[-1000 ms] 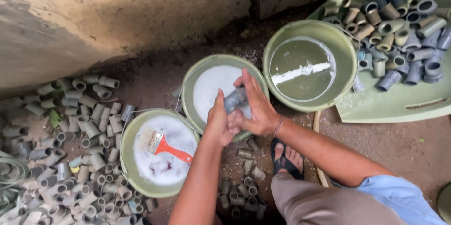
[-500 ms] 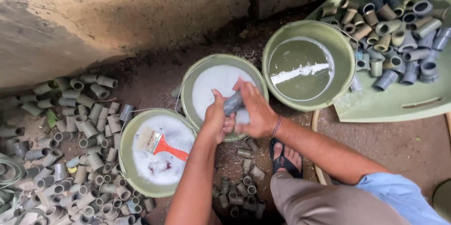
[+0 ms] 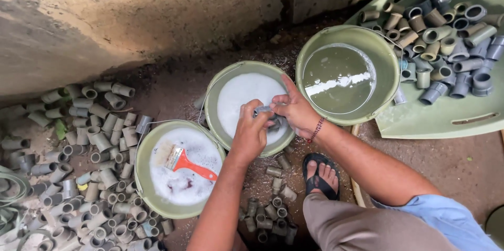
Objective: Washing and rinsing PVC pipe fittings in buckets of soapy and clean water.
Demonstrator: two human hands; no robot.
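My left hand and my right hand meet over the middle green bucket, which holds white foamy water. Both hands grip one small grey pipe fitting just above the foam. My left fingers wrap its near end, my right fingers pinch its far end. Most of the fitting is hidden by my fingers.
A second foamy bucket at lower left holds a brush with an orange handle. A bucket of clearer water stands to the right. Several grey fittings fill a pale green tray and lie heaped on the ground. My sandalled foot is below.
My hands stayed over the middle bucket, working the fitting between them; the right hand has shifted slightly around it.
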